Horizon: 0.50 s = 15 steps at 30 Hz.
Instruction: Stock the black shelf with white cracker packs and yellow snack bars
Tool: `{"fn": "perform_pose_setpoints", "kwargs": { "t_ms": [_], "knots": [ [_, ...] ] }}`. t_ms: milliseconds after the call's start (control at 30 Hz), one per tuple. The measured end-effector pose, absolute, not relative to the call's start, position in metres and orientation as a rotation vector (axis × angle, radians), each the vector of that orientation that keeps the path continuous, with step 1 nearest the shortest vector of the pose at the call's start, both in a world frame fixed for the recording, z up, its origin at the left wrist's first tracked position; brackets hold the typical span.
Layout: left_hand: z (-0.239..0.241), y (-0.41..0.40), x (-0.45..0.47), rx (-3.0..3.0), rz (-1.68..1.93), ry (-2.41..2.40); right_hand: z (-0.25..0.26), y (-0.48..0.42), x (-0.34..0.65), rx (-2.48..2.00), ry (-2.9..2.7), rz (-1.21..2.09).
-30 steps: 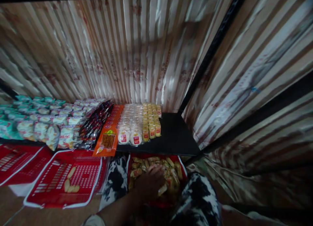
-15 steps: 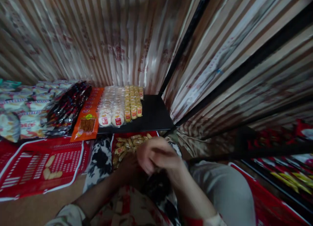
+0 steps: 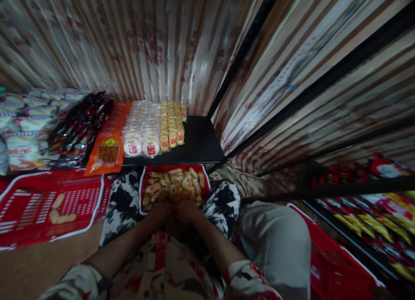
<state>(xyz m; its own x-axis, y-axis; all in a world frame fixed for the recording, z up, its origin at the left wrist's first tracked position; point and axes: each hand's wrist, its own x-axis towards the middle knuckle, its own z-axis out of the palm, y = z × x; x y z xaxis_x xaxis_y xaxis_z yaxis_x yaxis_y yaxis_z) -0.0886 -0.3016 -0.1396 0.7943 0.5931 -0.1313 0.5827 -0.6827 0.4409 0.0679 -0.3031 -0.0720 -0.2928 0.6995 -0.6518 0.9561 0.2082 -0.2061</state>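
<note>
My left hand (image 3: 163, 210) and my right hand (image 3: 185, 210) are close together at the near edge of a red basket (image 3: 142, 192) between the knees. Several small snacks in gold wrappers (image 3: 186, 182) fill the basket. Both hands lie in shadow, and their fingers blend into the wrappers, so I cannot make out whether they hold anything.
Ahead, a black shelf (image 3: 202, 140) bears yellow packs (image 3: 172, 133), round white packs (image 3: 151, 147), an orange bag (image 3: 108, 151) and dark packets (image 3: 81, 135). A red basket (image 3: 29, 205) stands left. Another person's grey-trousered leg (image 3: 275, 244) is at right, beside racked bags (image 3: 366, 226).
My right hand has come down from above the basket to beside my left hand. The view has tilted, so more of the basket shows.
</note>
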Motion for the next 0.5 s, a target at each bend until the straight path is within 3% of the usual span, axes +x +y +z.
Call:
{"fn": "perform_pose_setpoints", "kwargs": {
  "t_ms": [333,500],
  "knots": [
    [-0.123,-0.294,-0.093,2.451,-0.036,0.858,-0.080,-0.267,0.070,1.463,2.104,-0.876],
    [-0.116,-0.283,-0.090,2.312,-0.098,0.905,-0.093,-0.221,0.078,1.979,2.090,-0.810]
  ]
}}
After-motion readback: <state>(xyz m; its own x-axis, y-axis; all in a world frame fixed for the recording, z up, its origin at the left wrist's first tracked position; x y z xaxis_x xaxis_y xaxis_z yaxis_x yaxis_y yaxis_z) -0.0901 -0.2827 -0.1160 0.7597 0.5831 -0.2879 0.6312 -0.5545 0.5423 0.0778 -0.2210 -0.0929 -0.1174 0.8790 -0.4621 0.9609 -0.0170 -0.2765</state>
